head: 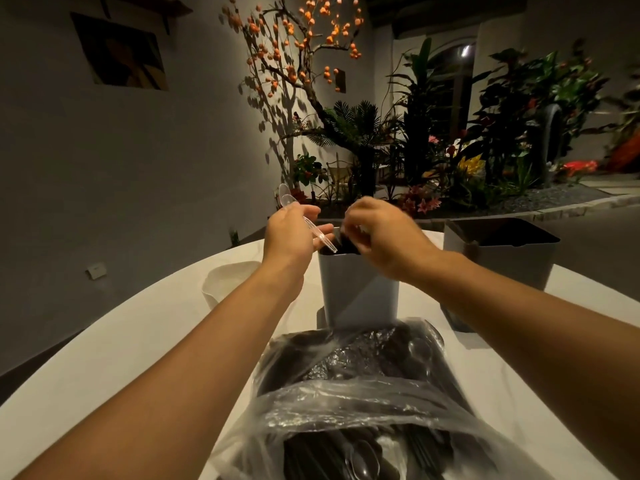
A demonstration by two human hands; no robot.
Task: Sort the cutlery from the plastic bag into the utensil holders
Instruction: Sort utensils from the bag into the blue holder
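My left hand [289, 233] grips clear plastic spoons [313, 230], bowls pointing up and back, handles slanting down over the rim of the middle grey holder [356, 292]. My right hand [381, 233] hovers over that holder's opening with fingers curled; it is blurred and whether it pinches anything is unclear. The clear plastic bag [360, 403] lies in front of the holder, full of black cutlery, several spoons showing at its near end.
A second grey holder [502, 258] stands to the right on the white table [138, 344]. A white holder [228, 282] stands at the left, partly behind my left forearm. Plants and a wall lie beyond the table's far edge.
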